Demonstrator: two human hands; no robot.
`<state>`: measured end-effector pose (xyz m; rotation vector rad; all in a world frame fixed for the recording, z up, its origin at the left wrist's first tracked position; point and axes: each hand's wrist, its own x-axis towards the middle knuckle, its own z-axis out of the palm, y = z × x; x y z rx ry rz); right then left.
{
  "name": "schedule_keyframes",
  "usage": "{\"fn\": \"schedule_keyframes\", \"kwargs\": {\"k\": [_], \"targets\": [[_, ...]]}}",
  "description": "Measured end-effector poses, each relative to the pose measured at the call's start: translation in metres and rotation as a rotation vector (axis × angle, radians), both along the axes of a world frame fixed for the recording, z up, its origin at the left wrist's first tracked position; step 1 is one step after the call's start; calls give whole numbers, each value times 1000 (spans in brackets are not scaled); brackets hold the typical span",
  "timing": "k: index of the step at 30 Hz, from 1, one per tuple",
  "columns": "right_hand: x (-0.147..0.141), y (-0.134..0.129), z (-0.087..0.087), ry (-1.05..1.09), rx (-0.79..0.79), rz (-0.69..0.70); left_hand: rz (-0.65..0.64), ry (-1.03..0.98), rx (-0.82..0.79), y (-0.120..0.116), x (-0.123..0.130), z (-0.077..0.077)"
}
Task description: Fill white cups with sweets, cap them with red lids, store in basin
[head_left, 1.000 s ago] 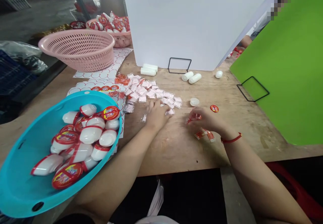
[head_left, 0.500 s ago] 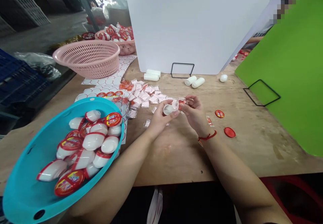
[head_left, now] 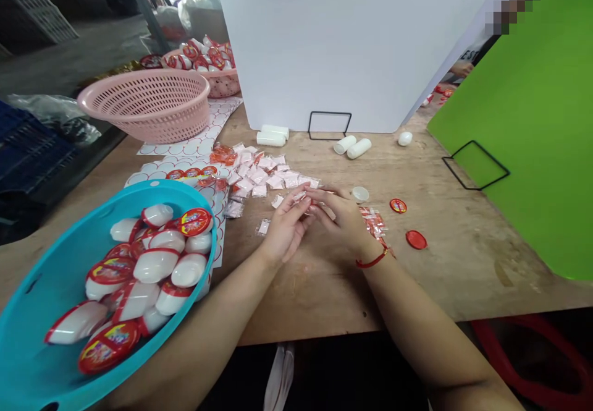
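Observation:
My left hand (head_left: 287,228) and my right hand (head_left: 340,219) meet at the fingertips above the wooden table. Between them they pinch a small item (head_left: 308,204) that is mostly hidden, with a bit of clear film showing. Just behind my fingers lies a heap of small pink-and-white sachets (head_left: 262,173). A white round cap (head_left: 360,194) rests beyond my right hand. Red-printed foil wrappers (head_left: 374,222) lie next to my right wrist, and a red round lid (head_left: 416,239) and a small red label (head_left: 398,206) lie further right.
A turquoise basin (head_left: 139,191) of red-banded white capsules fills the front left. Behind it are a pink basket (head_left: 143,105) and printed label sheets (head_left: 185,151). White capsules (head_left: 354,147) stand before a white board (head_left: 347,40). A green board (head_left: 509,120) stands right.
The white cap, held in my hands half a second ago, lies on the table again. My hands have come together at the fingertips, and the red wrappers now lie next to my right wrist.

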<state>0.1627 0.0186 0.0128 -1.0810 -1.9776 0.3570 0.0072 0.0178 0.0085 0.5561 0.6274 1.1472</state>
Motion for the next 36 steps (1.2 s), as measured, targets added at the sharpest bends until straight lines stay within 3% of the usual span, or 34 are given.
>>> {"fn": "schedule_keyframes", "kwargs": {"k": [4, 8, 11, 13, 15, 16, 17, 18, 19, 21, 25, 28, 30, 32, 33, 34, 36], "targets": [[-2, -3, -2, 81, -146, 43, 53, 37, -8, 3, -4, 2], [-4, -5, -5, 383, -393, 55, 93, 56, -62, 4, -5, 4], [7, -3, 0, 561, -435, -26, 78, 86, -75, 5, -5, 5], [32, 1, 7, 621, -384, -196, 43, 126, -49, 5, -6, 4], [72, 4, 11, 552, -361, -459, 11, 157, -26, 6, -8, 4], [95, 5, 11, 323, -377, -724, -1, 164, -28, 6, -8, 3], [117, 6, 11, 57, -441, -906, -9, 165, -41, 6, -8, 3], [138, 7, 9, -159, -536, -1010, -23, 163, -61, 6, -9, 3], [156, 7, 6, -332, -626, -1027, -42, 162, -79, 5, -9, 3], [179, 7, 0, -585, -733, -954, -89, 171, -100, 4, -9, 3], [187, 7, 0, -788, -688, -876, -99, 184, -110, 2, -9, 3], [171, 1, 15, -758, -627, -919, -66, 174, -119, 3, -11, 3], [148, -6, 29, -557, -445, -885, -64, 172, -132, 4, -11, 4], [114, -15, 42, -234, -237, -648, -75, 177, -141, 4, -11, 6], [93, -19, 48, -80, -175, -442, -82, 182, -140, 3, -11, 7], [72, -22, 52, -17, -182, -224, -84, 188, -137, 3, -10, 9], [33, -23, 55, -4, -144, 33, -76, 202, -119, 1, -10, 10]]}}
